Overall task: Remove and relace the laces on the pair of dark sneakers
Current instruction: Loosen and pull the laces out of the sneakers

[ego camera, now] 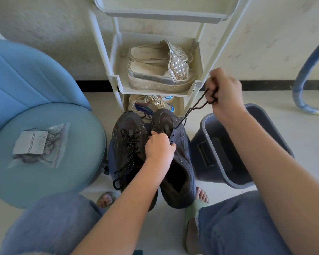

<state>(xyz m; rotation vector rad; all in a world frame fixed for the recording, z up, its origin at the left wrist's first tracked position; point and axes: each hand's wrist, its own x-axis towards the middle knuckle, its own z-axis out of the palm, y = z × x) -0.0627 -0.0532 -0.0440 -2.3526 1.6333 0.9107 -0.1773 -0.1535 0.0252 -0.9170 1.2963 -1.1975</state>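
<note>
Unlacing is the step in hand. It is being done on the sneaker at centre frame, just right of its mate, which is laced but loose. The right hand, upper right of centre, is curled round a bunch of lace that runs taut from the eyelets near the toe. The left hand grips the sneaker's tongue edge with fingers curled. The next move likely calls for drawing the lace clear of the last eyelets while the left hand steadies the shoe. Both toes point up-frame toward the rack, with the long axes running top to bottom.
</note>
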